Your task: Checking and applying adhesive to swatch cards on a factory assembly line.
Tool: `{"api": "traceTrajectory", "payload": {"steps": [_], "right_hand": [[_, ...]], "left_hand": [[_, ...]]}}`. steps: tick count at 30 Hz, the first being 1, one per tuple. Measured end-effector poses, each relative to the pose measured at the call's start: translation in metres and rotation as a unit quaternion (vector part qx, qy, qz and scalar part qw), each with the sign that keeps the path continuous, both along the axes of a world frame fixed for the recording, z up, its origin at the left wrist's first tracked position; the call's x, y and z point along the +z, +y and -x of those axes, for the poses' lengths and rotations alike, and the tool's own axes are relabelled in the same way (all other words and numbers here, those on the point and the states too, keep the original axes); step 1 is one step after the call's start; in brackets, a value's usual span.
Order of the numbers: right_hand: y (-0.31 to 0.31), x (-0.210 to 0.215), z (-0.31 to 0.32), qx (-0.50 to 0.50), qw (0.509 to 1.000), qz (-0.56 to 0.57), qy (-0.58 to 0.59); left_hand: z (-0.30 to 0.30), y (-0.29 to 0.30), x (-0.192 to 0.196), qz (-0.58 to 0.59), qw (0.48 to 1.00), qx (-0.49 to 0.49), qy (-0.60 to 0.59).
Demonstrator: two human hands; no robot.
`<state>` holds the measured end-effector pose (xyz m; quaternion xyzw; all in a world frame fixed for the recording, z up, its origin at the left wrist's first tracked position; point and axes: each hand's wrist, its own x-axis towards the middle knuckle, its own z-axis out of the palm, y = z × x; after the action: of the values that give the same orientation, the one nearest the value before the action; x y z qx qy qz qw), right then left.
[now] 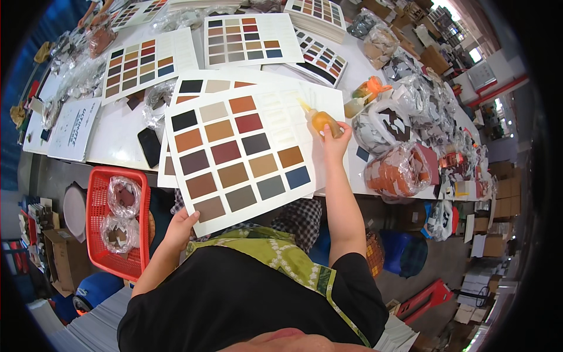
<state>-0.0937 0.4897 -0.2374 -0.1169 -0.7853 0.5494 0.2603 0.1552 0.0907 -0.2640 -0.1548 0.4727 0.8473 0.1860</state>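
Note:
My left hand (183, 227) grips the lower left corner of a white swatch card (286, 135), thumb on top. Rows of coloured leather-like squares cover much of this card, in black, tan, orange, maroon, grey and blue. Pale wet-looking streaks mark its bare upper right part. My right hand (335, 141) is wrapped round a squeeze bottle (322, 122) of amber liquid, probably glue. The bottle's pale pointed nozzle tilts up and left, over the streaked part; whether it touches is unclear. Another swatch card (214, 79) lies partly hidden underneath.
More swatch cards (252, 40) lie on the white table beyond. Plastic-wrapped swatch bundles (396, 170) crowd the right side, near an orange-capped bottle (369, 89). A black phone (149, 146) rests at the front edge. Below left stands a red basket (94, 217) with wrapped bundles.

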Motion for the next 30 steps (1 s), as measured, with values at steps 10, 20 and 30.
{"api": "traceTrajectory", "payload": {"steps": [10, 20, 30], "right_hand": [[-0.005, 0.048, -0.041, -0.006, 0.967, 0.254, -0.034], [0.016, -0.006, -0.035, -0.022, 0.999, -0.042, 0.004], [0.001, 0.03, -0.065, -0.003, 0.986, 0.167, -0.015]], "left_hand": [[-0.001, -0.002, -0.002, 0.005, 1.0, -0.007, -0.002], [0.0, 0.001, 0.002, 0.009, 1.0, 0.004, 0.002], [-0.001, 0.0, -0.001, 0.004, 1.0, 0.01, -0.006]]}}
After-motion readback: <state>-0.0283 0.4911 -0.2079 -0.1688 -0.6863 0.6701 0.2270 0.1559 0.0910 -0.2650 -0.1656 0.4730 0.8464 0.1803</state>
